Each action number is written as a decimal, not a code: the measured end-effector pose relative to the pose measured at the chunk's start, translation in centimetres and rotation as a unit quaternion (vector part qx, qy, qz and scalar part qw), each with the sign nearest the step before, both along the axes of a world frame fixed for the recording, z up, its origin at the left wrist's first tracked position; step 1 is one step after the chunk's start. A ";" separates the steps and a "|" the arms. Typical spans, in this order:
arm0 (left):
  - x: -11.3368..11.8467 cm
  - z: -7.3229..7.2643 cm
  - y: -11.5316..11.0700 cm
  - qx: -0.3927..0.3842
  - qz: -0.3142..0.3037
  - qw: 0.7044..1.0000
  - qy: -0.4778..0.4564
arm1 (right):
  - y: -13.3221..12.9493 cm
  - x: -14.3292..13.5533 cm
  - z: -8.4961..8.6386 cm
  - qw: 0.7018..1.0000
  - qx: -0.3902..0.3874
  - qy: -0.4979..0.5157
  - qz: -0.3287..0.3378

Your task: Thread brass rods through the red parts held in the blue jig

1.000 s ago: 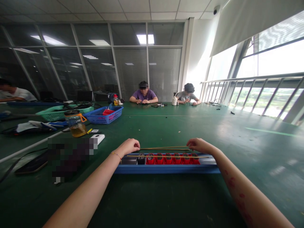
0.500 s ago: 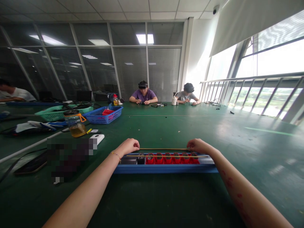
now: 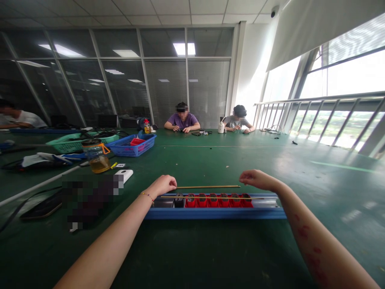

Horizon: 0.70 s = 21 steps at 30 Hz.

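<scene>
My left hand (image 3: 165, 185) is closed in a pinch on the left end of a thin yellowish rod (image 3: 208, 186), held level just behind a long blue tray (image 3: 215, 214). Just past the rod's other end is my right hand (image 3: 254, 179), fingers loosely bent and apart, holding nothing. A second thin rod (image 3: 258, 198) lies lengthwise across the tray. Under it stand a black block (image 3: 179, 202) and a row of several small red cups (image 3: 202, 203) with dark pieces in them. Silver-grey surfaces show at both ends of the tray.
On the left are a dark phone-like slab (image 3: 40, 206), a jar of amber liquid (image 3: 99, 160), a blue basket (image 3: 132, 149) and a green basket (image 3: 67, 145). People sit at the far side of the green table (image 3: 192, 245). Railings (image 3: 319, 116) run along the right.
My right hand has let go of the rod's right end and moved slightly right and up. My left hand still holds the other end.
</scene>
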<state>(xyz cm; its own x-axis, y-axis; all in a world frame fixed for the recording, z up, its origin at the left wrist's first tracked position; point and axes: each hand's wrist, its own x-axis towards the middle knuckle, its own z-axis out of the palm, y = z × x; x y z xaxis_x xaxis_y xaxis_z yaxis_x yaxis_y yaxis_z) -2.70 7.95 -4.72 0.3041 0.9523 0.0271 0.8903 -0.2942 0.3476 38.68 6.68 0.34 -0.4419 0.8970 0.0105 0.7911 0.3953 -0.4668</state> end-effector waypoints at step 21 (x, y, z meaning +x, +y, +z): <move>0.0 0.0 -0.1 0.007 -0.008 1.000 -0.002 | -3.8 -0.5 5.0 0.994 -0.025 0.054 0.090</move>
<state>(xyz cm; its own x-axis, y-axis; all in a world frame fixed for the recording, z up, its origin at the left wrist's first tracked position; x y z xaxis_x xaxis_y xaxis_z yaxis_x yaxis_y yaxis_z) -2.70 7.86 -4.71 0.3186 0.9470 0.0415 0.8844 -0.3128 0.3463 38.15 2.83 5.39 -0.5937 0.8043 0.0242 0.6546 0.5003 -0.5667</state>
